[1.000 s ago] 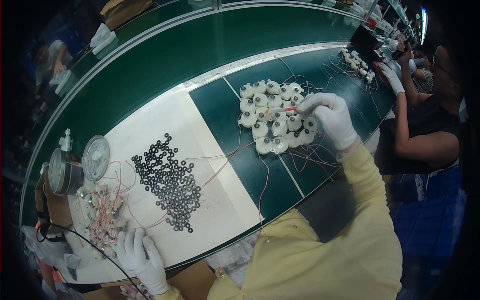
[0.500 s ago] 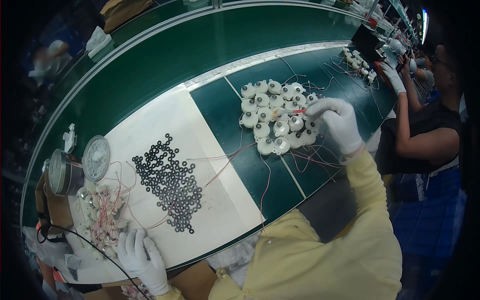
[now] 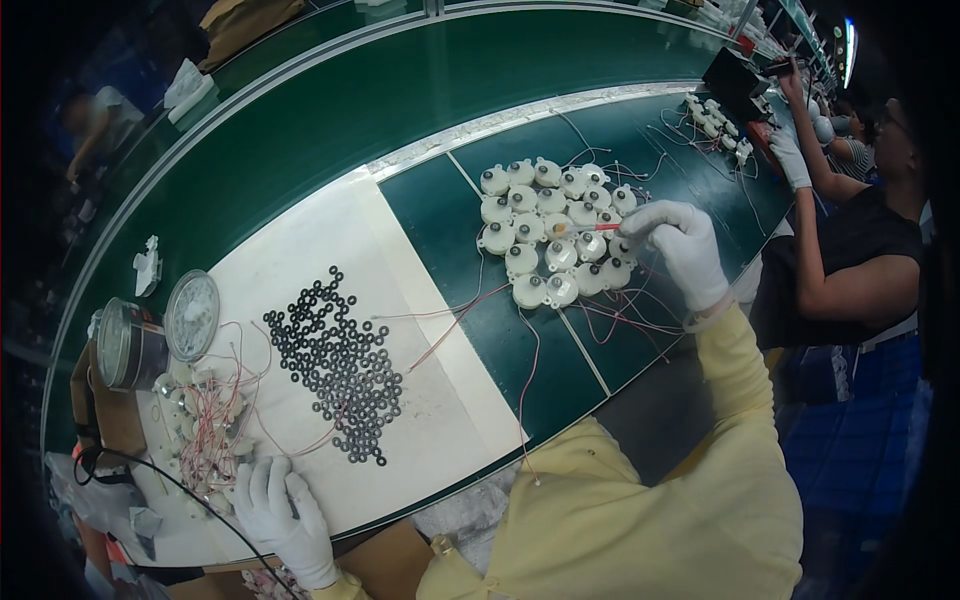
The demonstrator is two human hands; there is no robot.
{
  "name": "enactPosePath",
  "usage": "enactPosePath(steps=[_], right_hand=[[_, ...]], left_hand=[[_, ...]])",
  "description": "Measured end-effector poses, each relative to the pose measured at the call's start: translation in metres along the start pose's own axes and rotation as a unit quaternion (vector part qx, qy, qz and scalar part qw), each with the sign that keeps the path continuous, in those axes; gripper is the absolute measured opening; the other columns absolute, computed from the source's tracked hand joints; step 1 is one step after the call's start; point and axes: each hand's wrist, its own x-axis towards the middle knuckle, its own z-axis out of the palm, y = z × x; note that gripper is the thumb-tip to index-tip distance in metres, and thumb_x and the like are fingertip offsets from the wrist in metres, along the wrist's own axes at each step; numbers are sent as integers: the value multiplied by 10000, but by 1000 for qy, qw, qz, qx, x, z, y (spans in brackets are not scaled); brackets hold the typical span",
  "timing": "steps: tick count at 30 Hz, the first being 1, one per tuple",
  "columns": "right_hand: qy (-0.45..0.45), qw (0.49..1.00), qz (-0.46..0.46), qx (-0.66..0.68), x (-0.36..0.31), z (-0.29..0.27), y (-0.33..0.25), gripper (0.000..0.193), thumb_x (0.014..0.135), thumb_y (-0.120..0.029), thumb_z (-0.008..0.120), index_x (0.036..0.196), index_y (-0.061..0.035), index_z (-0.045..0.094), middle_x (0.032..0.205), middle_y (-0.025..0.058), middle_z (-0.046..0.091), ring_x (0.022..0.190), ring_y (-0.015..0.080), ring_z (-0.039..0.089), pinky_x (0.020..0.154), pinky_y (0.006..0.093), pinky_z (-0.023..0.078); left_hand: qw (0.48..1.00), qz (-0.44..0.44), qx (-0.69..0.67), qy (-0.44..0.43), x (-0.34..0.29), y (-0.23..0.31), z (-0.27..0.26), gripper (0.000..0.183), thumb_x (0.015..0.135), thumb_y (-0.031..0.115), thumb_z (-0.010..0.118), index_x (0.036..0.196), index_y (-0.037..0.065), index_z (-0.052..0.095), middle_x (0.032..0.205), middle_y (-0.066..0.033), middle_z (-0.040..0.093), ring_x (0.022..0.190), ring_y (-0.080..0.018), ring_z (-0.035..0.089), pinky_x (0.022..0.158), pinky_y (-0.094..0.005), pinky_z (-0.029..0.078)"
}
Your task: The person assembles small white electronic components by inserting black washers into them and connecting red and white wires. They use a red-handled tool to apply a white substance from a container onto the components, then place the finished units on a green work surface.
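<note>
My right hand, in a white glove, pinches the red handle of a small brush. Its light-brown tip hovers over or touches a cluster of round white motors; contact is too small to make out. Each motor has a dark round piece on top and thin red and white wires. My left hand, gloved too, lies with fingers stretched out on the white sheet. Beside its fingertips is a heap of white parts with tangled wires. Many small black rings are spread across the sheet.
An open tin stands at the left, its round lid beside it. A black cable loops past my left hand. To the right sits a co-worker near a black box and more white motors.
My right hand and the brush have shifted slightly to the right over the motors. My left hand stays put. The co-worker has raised one arm toward the black box.
</note>
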Motion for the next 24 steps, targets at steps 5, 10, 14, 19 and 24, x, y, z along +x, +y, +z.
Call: enactPosePath(steps=[5,10,14,19,24], right_hand=[[18,1000,4,3,-5,-5,-5,338,761,49,459,927,49,754,966,127,778,826,155,707,727,256,532],[12,999,-29,32,0,2,-5,345,777,102,450,931,64,756,922,139,771,814,170,719,759,292,572],[-17,999,-30,-25,1,4,1,339,757,97,458,928,58,748,961,131,775,833,170,714,758,286,564],[-23,999,-38,-31,-3,-2,5,348,766,108,459,932,50,760,924,131,771,811,166,718,734,287,566],[-26,998,-53,-20,-8,-13,3,345,827,97,467,1009,61,758,934,137,775,849,166,737,760,279,568]], left_hand=[[1000,1,2,-1,-1,-2,1,177,933,83,624,1073,19,712,1118,-148,693,1162,-417,592,1002,-537,449],[1000,3,-1,5,-1,-2,3,174,929,80,625,1067,17,711,1111,-152,691,1151,-423,592,990,-536,452],[1000,1,-5,3,0,-1,1,174,927,78,626,1065,15,711,1106,-154,692,1146,-427,593,986,-537,452],[1000,2,3,6,-2,-2,3,180,926,74,624,1071,13,712,1106,-157,692,1144,-431,594,993,-537,451],[1000,7,-1,12,-1,-2,3,179,920,68,629,1068,10,712,1101,-162,692,1132,-437,599,984,-540,459]])
